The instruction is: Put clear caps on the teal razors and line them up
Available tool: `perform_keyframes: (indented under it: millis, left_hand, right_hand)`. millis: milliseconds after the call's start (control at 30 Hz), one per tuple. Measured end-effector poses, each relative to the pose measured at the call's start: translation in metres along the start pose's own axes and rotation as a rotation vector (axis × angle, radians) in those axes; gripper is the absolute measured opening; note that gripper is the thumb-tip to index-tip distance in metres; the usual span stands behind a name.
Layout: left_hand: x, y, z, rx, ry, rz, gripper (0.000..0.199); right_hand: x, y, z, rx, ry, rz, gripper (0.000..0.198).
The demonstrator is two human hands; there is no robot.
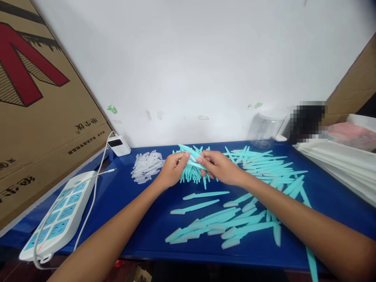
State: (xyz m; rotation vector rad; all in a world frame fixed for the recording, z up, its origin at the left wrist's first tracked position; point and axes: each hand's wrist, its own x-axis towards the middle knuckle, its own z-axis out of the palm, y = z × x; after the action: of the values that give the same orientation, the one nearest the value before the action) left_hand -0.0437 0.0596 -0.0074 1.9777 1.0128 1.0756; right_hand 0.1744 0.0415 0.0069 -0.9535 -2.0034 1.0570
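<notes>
My left hand (174,167) and my right hand (219,166) meet over the middle of the table, fingers closed on turquoise eyebrow razors (192,154). How many razors each hand holds is partly hidden by the fingers. Below and behind the hands lies a heap of turquoise razors (192,175). A pile of small clear plastic caps (147,166) sits just left of my left hand. Two single razors (195,206) lie apart in front of the hands. A loose group of razors (217,223) is nearer the table's front edge, with many more razors (264,166) spread to the right.
On the left, a white power strip (58,219) with a cable stands beside a large cardboard box (53,129). A small white device (120,145) is against the wall. At back right are a clear jar (267,129) and stacked white sheets (337,160). Blue covers the table (141,235).
</notes>
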Motion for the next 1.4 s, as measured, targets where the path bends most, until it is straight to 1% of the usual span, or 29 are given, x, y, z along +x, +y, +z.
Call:
perform_keyframes:
  millis: [100,300,567,633,700,867,1067,1133,1200,1267,1300,1333,1367,1400]
  left_hand:
    - [0.001,-0.003,-0.001,-0.077,-0.002,-0.023,0.055]
    - [0.000,-0.002,-0.001,-0.150,-0.132,-0.063,0.057]
    - [-0.001,0.001,0.000,-0.256,-0.193,-0.144,0.058]
    - [0.000,-0.001,0.001,-0.300,-0.179,-0.163,0.059]
    - [0.001,-0.002,0.000,-0.327,-0.145,-0.164,0.060]
    - [0.004,0.003,-0.001,-0.335,-0.055,-0.176,0.059]
    - [0.006,0.010,0.000,-0.331,-0.058,-0.159,0.059]
    - [0.009,0.008,-0.009,-0.334,-0.005,-0.166,0.058]
    - [0.015,0.005,-0.029,-0.322,0.117,-0.149,0.058]
    - [0.019,0.001,-0.056,-0.212,0.244,-0.093,0.059]
    - [0.021,-0.001,-0.070,-0.078,0.292,-0.068,0.058]
    - [0.022,-0.004,-0.082,0.124,0.325,-0.047,0.057]
    - [0.022,-0.007,-0.093,0.382,0.304,-0.044,0.056]
    - [0.021,-0.011,-0.100,0.626,0.261,-0.072,0.054]
  right_hand:
    - [0.000,0.000,-0.001,0.001,0.018,0.005,0.037]
    - [-0.001,-0.001,0.003,0.042,0.002,0.041,0.035]
    - [-0.003,-0.006,0.006,0.054,-0.040,0.033,0.039]
    - [-0.003,-0.006,0.006,0.065,-0.046,0.045,0.040]
    - [-0.002,-0.006,0.006,0.049,-0.022,0.052,0.040]
    - [0.001,-0.004,0.003,-0.125,0.147,-0.073,0.043]
    - [0.001,-0.005,0.000,-0.095,0.143,-0.084,0.039]
    - [0.001,-0.004,-0.003,-0.119,0.151,-0.069,0.040]
    - [0.002,-0.001,-0.010,-0.177,0.177,-0.038,0.040]
    - [0.004,0.007,-0.018,-0.225,0.227,-0.006,0.040]
    - [0.006,0.013,-0.021,-0.232,0.254,0.006,0.039]
    - [0.007,0.018,-0.025,-0.231,0.276,0.014,0.038]
    - [0.009,0.024,-0.028,-0.237,0.296,0.024,0.037]
    - [0.011,0.029,-0.030,-0.266,0.305,0.043,0.035]
